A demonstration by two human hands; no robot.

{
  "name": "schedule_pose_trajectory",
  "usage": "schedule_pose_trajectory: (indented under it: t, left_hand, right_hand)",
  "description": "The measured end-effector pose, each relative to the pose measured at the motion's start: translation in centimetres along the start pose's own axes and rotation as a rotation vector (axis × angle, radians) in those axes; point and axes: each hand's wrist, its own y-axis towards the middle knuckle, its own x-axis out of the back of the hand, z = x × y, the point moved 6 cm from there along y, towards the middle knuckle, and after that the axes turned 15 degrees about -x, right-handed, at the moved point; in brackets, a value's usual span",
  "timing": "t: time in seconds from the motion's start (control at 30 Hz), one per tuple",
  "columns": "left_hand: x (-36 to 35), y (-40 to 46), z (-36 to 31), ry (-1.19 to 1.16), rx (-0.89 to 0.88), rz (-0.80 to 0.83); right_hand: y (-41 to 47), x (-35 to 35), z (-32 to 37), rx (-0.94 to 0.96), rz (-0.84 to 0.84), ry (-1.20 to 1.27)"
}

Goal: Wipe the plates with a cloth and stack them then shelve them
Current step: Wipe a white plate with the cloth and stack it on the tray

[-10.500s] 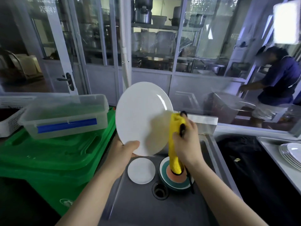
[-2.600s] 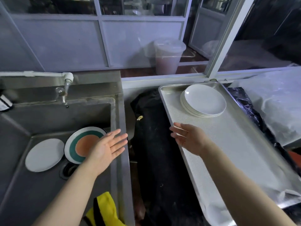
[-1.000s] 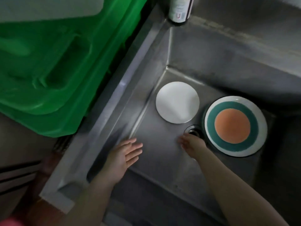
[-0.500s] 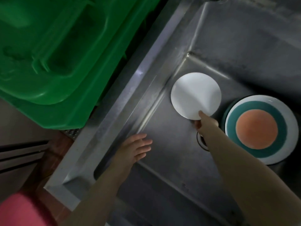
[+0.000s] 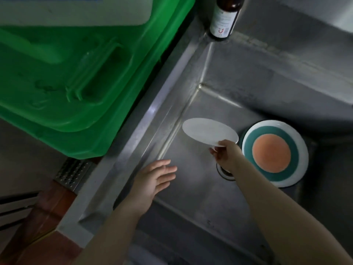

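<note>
My right hand [image 5: 226,155] pinches the near rim of a small white plate [image 5: 208,133] and holds it tilted above the floor of the steel sink [image 5: 191,197]. To its right, a larger plate [image 5: 275,153] with a teal ring and an orange middle lies flat in the sink, on top of at least one other plate. My left hand [image 5: 154,178] hovers over the sink's left side with its fingers spread and holds nothing. No cloth is in view.
A green plastic crate [image 5: 76,83] fills the upper left beside the sink, with a pale container on top. A brown bottle [image 5: 223,18] stands at the sink's back corner. The drain [image 5: 224,172] lies under my right wrist.
My right hand reached the small white plate, took hold of its near rim and lifted it off the sink floor. My left hand stayed open over the sink's left side.
</note>
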Motion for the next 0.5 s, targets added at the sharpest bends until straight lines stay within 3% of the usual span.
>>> schedule_pose_trajectory:
  t: [0.3, 0.5]
  left_hand:
    - [-0.3, -3.4, -4.3, 0.001, -0.06, 0.174]
    - [-1.7, -6.1, -8.4, -0.097, -0.086, 0.209]
  right_hand:
    - [-14.1, 0.3, -4.8, 0.122, 0.035, -0.091]
    - [-26.9, 1.3, -7.3, 0.331, 0.043, -0.175]
